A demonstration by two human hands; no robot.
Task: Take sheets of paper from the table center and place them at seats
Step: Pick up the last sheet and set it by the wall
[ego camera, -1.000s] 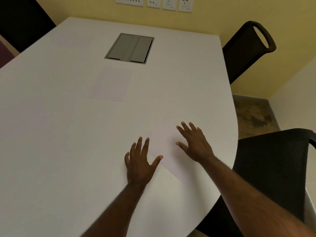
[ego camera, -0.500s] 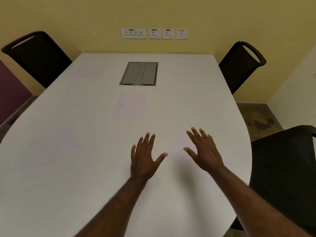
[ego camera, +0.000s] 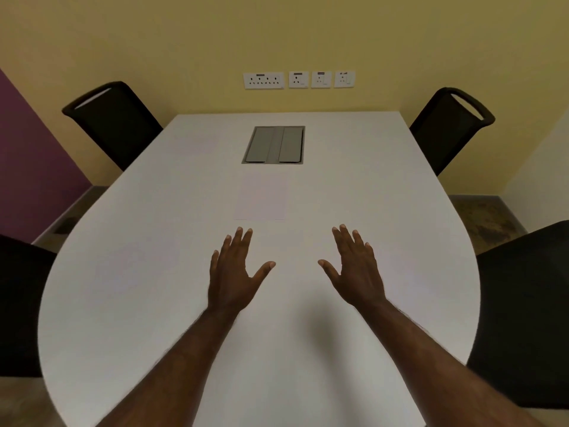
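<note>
We see a faintly lilac, rectangular sheet of paper (ego camera: pixel 261 197) lying flat at the middle of the white, rounded-end table (ego camera: pixel 385 192), its long axis running away from us toward the grey, two-lidded cable hatch (ego camera: pixel 274 144) set into the tabletop; the sheet's far short edge sits just short of that hatch and its near short edge faces the hands. We take the hatch as our landmark: the sheet is directly on our side of it, apart from it by a thin strip of bare table. Further toward us from the hatch, the left hand (ego camera: pixel 232 274) hovers or rests palm down with its fingers (ego camera: pixel 238 238) stretched forward and lightly spread, thumb swung out to the side, the fingertips just short of the sheet's near edge and gripping nothing. The right hand (ego camera: pixel 357 271) lies level with it, to the right of the hatch's line, also palm down, fingers fanned apart, thumb out toward the left hand, holding nothing. We cannot tell whether either palm touches the table. Left of the hatch stands a black mesh-backed chair (ego camera: pixel 114 121), right of it a second black chair (ego camera: pixel 451 124), and behind it, on the yellow wall, a row of white socket plates (ego camera: pixel 298 80)
</note>
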